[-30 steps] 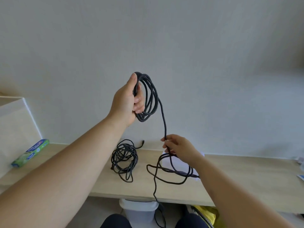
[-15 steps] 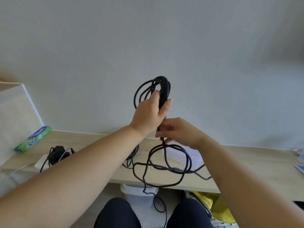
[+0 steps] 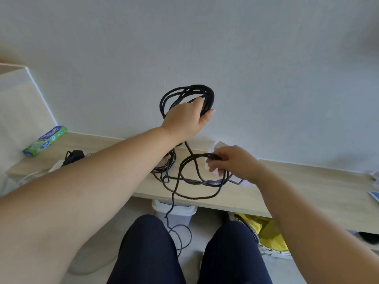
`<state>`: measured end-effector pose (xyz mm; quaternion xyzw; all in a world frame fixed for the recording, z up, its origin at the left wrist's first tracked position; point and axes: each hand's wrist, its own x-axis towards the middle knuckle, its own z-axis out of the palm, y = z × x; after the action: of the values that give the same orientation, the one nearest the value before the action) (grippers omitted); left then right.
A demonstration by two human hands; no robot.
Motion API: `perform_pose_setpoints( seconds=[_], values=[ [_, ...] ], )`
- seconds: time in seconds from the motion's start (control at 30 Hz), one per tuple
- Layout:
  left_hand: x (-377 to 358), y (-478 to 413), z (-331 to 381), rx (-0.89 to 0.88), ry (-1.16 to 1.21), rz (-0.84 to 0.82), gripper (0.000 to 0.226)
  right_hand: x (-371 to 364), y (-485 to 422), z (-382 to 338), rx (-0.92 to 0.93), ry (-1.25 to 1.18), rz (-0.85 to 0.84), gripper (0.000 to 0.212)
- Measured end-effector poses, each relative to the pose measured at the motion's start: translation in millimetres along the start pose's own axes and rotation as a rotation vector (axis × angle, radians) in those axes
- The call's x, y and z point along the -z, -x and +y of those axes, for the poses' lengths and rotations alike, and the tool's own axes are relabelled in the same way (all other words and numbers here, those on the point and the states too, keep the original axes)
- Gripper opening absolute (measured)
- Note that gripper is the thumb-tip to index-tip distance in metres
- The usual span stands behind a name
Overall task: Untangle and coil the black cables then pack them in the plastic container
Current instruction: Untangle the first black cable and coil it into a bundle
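Your left hand (image 3: pixel 185 119) grips the coiled black cable (image 3: pixel 211 97), held up above the back edge of the pale wooden desk (image 3: pixel 297 181). Your right hand (image 3: pixel 233 162) pinches its loose loop (image 3: pixel 202 154) near the desk's middle. The slack loops cross each other and the tail drops over the front edge. Pull hard and they may cinch into a knot or snag.

Left hand (image 3: pixel 185 119) gripping coiled black cable (image 3: pixel 190 97), right hand (image 3: pixel 233 161) pinching its loose loop above desk (image 3: pixel 297 187)
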<state>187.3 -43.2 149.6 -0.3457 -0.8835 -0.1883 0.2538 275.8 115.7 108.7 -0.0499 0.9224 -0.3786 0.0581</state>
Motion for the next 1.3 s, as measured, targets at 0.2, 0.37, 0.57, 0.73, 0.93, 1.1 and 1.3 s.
perform_pose_setpoints(
  seconds=[0.2,0.37,0.57,0.73,0.93,1.1,1.3],
  values=[
    [7,20,-21,0.138,0.158,-0.198,0.029,13,4,6,0.041,-0.431,0.249,0.026],
    [-2,30,-16,0.236,0.163,-0.129,0.034,3,0,8,0.043,-0.530,0.385,0.028],
    [-13,37,-10,0.394,0.237,-0.152,0.040,1,-1,8,0.013,-0.220,0.355,0.026],
    [-13,50,-19,0.304,0.334,-0.357,0.043,18,0,22,-0.180,-0.277,0.255,0.012],
    [-23,54,-20,0.191,0.292,-0.462,0.030,17,-10,30,-0.237,-0.107,0.299,0.017],
    [-38,55,-15,0.186,0.254,-0.336,0.028,4,-17,17,-0.151,-0.137,0.468,0.019],
    [-47,65,-11,0.131,0.231,-0.340,0.021,-18,-23,23,-0.274,-0.594,0.406,0.021]
  ],
)
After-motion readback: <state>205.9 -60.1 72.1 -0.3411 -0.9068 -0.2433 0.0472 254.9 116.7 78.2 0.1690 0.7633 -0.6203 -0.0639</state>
